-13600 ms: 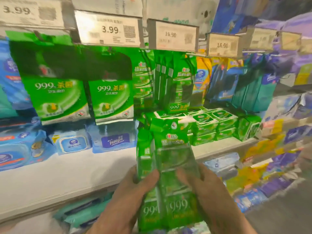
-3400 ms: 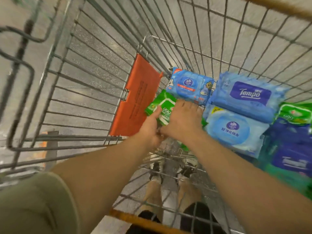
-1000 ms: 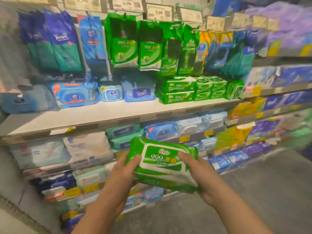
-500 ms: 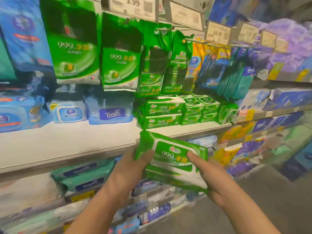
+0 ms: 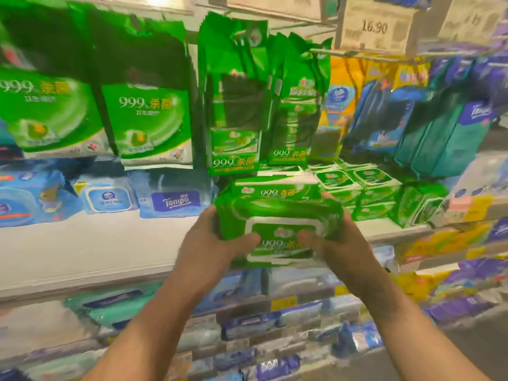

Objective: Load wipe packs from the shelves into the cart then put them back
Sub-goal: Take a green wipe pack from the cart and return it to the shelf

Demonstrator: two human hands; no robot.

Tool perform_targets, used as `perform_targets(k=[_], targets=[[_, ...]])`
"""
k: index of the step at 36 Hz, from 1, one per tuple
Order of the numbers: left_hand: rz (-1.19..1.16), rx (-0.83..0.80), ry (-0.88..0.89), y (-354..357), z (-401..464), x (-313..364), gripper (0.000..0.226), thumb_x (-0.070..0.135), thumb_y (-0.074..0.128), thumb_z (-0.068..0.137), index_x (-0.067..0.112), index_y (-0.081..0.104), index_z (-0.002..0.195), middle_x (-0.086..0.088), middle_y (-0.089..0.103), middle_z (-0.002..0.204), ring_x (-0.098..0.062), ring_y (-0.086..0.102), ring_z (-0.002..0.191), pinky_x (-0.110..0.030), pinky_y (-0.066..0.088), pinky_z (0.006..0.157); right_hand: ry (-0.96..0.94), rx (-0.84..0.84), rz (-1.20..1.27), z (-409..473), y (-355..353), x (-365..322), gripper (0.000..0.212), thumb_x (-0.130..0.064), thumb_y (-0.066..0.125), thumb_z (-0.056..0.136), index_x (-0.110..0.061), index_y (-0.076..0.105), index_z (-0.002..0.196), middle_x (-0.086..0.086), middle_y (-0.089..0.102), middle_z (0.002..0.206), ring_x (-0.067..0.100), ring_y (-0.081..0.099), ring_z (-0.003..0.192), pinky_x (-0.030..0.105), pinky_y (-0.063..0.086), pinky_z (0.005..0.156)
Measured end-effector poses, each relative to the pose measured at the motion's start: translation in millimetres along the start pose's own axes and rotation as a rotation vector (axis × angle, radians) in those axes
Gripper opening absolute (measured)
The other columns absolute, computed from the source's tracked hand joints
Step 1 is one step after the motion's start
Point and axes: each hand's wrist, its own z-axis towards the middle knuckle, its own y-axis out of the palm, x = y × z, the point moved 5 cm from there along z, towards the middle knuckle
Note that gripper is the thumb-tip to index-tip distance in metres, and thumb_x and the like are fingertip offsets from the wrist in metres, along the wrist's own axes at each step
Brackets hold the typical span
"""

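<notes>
A green "999" wipe pack (image 5: 277, 215) is held up in front of the white shelf (image 5: 90, 248). My left hand (image 5: 211, 240) grips its left end, thumb on top. My right hand (image 5: 335, 240) grips its right end the same way. The pack sits just in front of the stack of matching green packs (image 5: 275, 188) on the shelf; whether it touches them I cannot tell. The cart is out of view.
Green "999" bags (image 5: 148, 119) hang from hooks above the shelf. Blue packs, one marked Tempo (image 5: 176, 200), lie at the shelf's back left. More green packs (image 5: 365, 185) are stacked to the right. Lower shelves (image 5: 247, 325) hold blue and purple packs.
Both hands have carried the green pack up and forward, from below the shelf edge to the level of the green stack. The view has moved closer to the shelf.
</notes>
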Motion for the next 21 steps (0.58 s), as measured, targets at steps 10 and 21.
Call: perform_targets(k=[10,21], targets=[[0.159,0.206,0.143,32.9,12.6,-12.1,0.074,0.013,0.085,0.079,0.055,0.049,0.127,0.034,0.069,0.104,0.008,0.066,0.096,-0.024,0.053,0.084,-0.124,0.006,-0.122,42.0,-11.3,14.6,0.103,-0.012,0.088,0.073,-0.031,0.029,0.156,-0.013,0.050,0.141,0.000,0.052,0.125,0.021,0.048,0.099],[0.306,0.273,0.147,42.1,13.5,-17.4,0.069,0.019,0.082,0.081,0.034,0.049,0.140,0.022,0.063,0.117,-0.002,0.056,0.102,-0.018,0.039,0.078,-0.058,0.024,-0.301,44.0,-8.4,32.7,0.102,-0.031,0.083,0.082,-0.031,0.016,0.159,-0.011,0.020,0.164,0.011,0.023,0.149,0.033,0.026,0.117]])
